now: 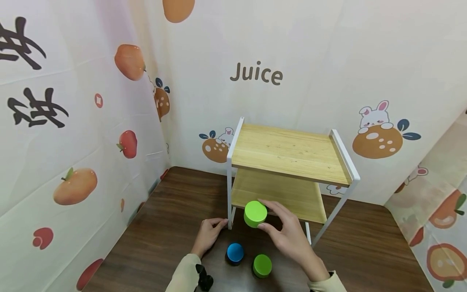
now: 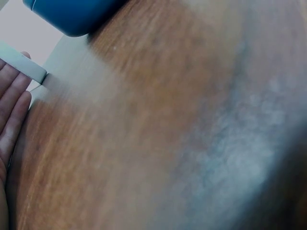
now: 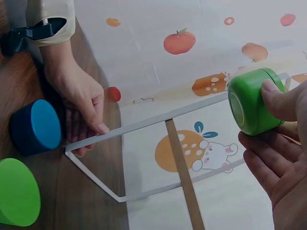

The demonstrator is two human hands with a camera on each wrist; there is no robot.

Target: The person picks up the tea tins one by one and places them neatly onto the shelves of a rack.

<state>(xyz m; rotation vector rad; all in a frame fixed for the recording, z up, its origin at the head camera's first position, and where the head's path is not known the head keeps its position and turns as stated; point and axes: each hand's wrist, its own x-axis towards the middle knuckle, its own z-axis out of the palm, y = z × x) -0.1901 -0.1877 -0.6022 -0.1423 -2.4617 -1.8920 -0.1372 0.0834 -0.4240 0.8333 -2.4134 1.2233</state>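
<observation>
My right hand (image 1: 288, 231) holds a small bright green lidded jar (image 1: 255, 213) between thumb and fingers, in front of the lower board of a two-tier shelf (image 1: 288, 154). In the right wrist view the jar (image 3: 255, 101) lies on its side, its rounded base facing left. My left hand (image 1: 208, 234) pinches the foot of the shelf's front left white leg (image 1: 229, 194), thumb on one side and fingers behind. Nearer to me on the table stand a blue jar (image 1: 235, 253) and a second green jar (image 1: 262, 266).
The shelf has wooden boards and a white frame, and stands on a dark wood-grain table (image 1: 164, 211). Printed cloth (image 1: 292, 48) with fruit and rabbits hangs behind and on both sides. The shelf's lower board (image 1: 277, 190) sits under the top one.
</observation>
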